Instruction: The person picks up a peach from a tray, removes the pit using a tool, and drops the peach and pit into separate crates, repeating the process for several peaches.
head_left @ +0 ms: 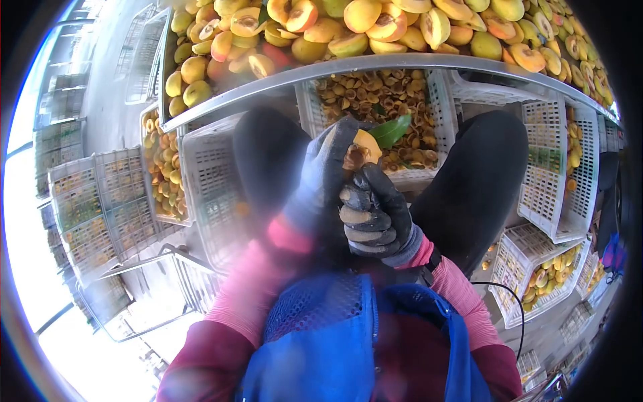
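Observation:
My left hand (pixel 326 159), in a grey-and-black work glove, is closed around a yellow peach (pixel 366 146) whose brown pit hollow faces me. A green leaf (pixel 391 131) sticks out beside the fruit, to its right. Just below the peach is my right hand (pixel 372 213), in a dark glove, with its fingers curled into a fist and its thumb up close to the fruit. What the right fist grips, if anything, is hidden. Both hands are between my knees, above a white crate (pixel 440 107) of brownish peach pieces.
A metal-edged table (pixel 375 62) heaped with halved peaches (pixel 321 30) spans the front. White plastic crates stand on both sides, including one crate (pixel 218 184) by my left leg and another (pixel 542 161) at right. A black cable (pixel 512 291) curves near my right arm.

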Available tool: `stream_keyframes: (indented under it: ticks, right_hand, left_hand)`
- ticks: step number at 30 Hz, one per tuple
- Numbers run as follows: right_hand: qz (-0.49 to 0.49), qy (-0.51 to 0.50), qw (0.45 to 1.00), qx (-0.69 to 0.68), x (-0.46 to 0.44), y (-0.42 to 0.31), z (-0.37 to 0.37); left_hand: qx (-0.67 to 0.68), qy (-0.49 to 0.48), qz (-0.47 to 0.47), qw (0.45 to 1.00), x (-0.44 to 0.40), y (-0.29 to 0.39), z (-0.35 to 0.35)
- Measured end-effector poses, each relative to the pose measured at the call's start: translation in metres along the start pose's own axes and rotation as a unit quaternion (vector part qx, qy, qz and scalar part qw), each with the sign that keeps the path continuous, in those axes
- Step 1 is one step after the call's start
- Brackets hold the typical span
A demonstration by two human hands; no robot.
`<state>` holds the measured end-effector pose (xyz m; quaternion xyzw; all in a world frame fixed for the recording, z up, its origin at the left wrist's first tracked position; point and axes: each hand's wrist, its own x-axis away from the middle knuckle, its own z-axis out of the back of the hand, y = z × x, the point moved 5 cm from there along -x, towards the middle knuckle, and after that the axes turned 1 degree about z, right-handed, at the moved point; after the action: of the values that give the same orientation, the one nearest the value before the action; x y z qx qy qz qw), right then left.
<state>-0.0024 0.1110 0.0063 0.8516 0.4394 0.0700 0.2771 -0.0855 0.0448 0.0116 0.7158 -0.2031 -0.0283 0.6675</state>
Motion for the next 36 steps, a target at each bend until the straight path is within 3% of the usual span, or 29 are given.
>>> stream_keyframes:
  ticks: [1,3,4,6,8,9,10,11,12,13,15,16,17,18,20,21,22,24,26,27,29,30,31,32,34,36]
  right_hand:
    - [-0.004,-0.007,1.0,-0.017,-0.001,0.0,0.002]
    - [0.002,-0.035,0.999,-0.019,-0.003,0.0,0.009]
    - [0.003,-0.049,0.999,-0.02,-0.005,-0.002,0.01]
    - [0.002,-0.174,0.984,-0.044,-0.005,-0.011,-0.005]
    - [0.054,-0.169,0.984,0.012,0.002,-0.031,-0.013]
    - [0.07,-0.113,0.991,0.024,0.003,-0.038,0.002]
    - [0.088,-0.055,0.994,0.034,0.005,-0.043,0.023]
    - [0.088,-0.012,0.996,0.011,0.008,-0.042,0.042]
    - [0.085,0.03,0.996,-0.008,0.011,-0.042,0.059]
    - [0.08,0.068,0.994,-0.022,0.012,-0.044,0.065]
    - [0.076,0.064,0.995,0.014,0.01,-0.049,0.049]
    - [0.075,0.062,0.995,0.028,0.01,-0.049,0.04]
    - [0.083,0.088,0.993,0.015,0.01,-0.05,0.033]
    - [0.088,0.105,0.99,0.023,0.01,-0.052,0.037]
    - [0.097,0.145,0.984,0.033,0.008,-0.056,0.05]
    - [0.112,0.25,0.955,0.117,0.01,-0.06,0.059]
    - [0.101,0.242,0.959,0.108,0.008,-0.06,0.066]
    - [0.081,0.227,0.966,0.092,0.005,-0.063,0.084]
    - [0.111,0.269,0.945,0.153,0.007,-0.067,0.081]
    - [0.127,0.29,0.931,0.183,0.01,-0.07,0.078]
    - [0.203,0.341,0.844,0.361,0.017,-0.082,0.071]
    - [0.231,0.357,0.826,0.37,0.014,-0.084,0.06]
    - [0.258,0.373,0.806,0.38,0.011,-0.085,0.049]
    - [0.273,0.386,0.823,0.315,0.0,-0.079,0.021]
    - [0.267,0.408,0.829,0.275,-0.003,-0.075,0.011]
    - [0.236,0.426,0.809,0.329,0.0,-0.076,0.017]
  left_hand:
    - [0.031,0.006,0.026,0.999,0.002,-0.008,0.002]
    - [-0.018,0.1,-0.032,0.994,0.007,-0.02,0.007]
    - [-0.076,0.122,-0.08,0.986,0.011,-0.017,0.009]
    - [-0.228,0.149,-0.183,0.945,0.024,0.01,0.002]
    - [-0.156,0.177,-0.127,0.963,0.026,0.012,0.01]
    - [0.011,0.195,-0.013,0.981,0.018,-0.006,0.023]
    - [0.176,0.203,0.106,0.957,0.016,-0.022,0.031]
    - [-0.155,0.116,-0.019,0.981,0.016,0.004,0.038]
    - [-0.454,0.124,-0.176,0.864,0.023,0.034,0.042]
    - [-0.491,0.169,-0.203,0.83,0.031,0.047,0.058]
    - [-0.275,0.306,-0.104,0.905,0.042,0.054,0.131]
    - [-0.343,0.325,-0.058,0.879,0.044,0.051,0.167]
    - [-0.509,0.328,0.013,0.796,0.054,0.04,0.204]
    - [-0.727,0.248,0.254,0.587,0.054,0.042,0.217]
    - [-0.732,0.208,0.074,0.645,0.029,0.055,0.204]
    - [-0.689,0.241,0.069,0.68,0.009,0.068,0.183]
    - [-0.641,0.276,0.068,0.713,-0.015,0.078,0.155]
    - [-0.678,0.264,-0.019,0.686,-0.062,0.08,0.128]
    - [-0.746,0.223,-0.016,0.628,-0.104,0.066,0.123]
    - [-0.745,0.2,-0.024,0.636,-0.112,0.064,0.129]
    - [-0.745,0.152,-0.042,0.648,-0.121,0.063,0.141]
    - [-0.695,0.17,-0.044,0.697,-0.11,0.08,0.13]
    - [-0.677,0.183,-0.096,0.706,-0.102,0.084,0.126]
    - [-0.656,0.197,-0.144,0.714,-0.094,0.085,0.124]
    - [-0.642,0.212,-0.143,0.723,-0.086,0.077,0.117]
    - [-0.636,0.221,-0.166,0.72,-0.08,0.072,0.115]
